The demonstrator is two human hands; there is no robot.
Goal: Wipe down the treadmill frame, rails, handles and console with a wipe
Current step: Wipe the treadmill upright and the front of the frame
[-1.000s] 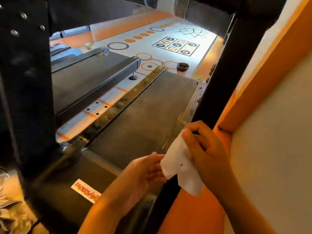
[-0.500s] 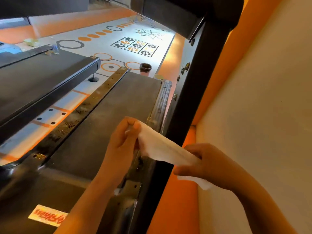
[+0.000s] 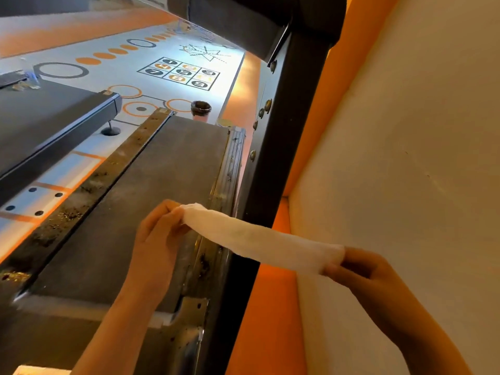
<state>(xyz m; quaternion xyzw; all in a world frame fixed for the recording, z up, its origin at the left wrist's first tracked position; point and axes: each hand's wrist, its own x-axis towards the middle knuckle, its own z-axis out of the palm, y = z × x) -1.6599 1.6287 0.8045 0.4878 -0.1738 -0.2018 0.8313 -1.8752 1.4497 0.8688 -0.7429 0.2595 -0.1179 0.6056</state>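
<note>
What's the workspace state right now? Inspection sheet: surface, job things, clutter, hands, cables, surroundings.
Surface: treadmill belt dark and dusty; left rail and right rail speckled with brown grime.
Job's things: white wipe stretched out in the air, crossing in front of the black upright; contact with the frame cannot be told.
Clutter: dark cup on the floor beyond the belt's far end.
Hands: left hand pinches the wipe's left end, right hand pinches its right end.
Cables: nothing seen.
Surroundings: second treadmill at left; painted number grid on the floor; orange and cream wall at right.
</note>
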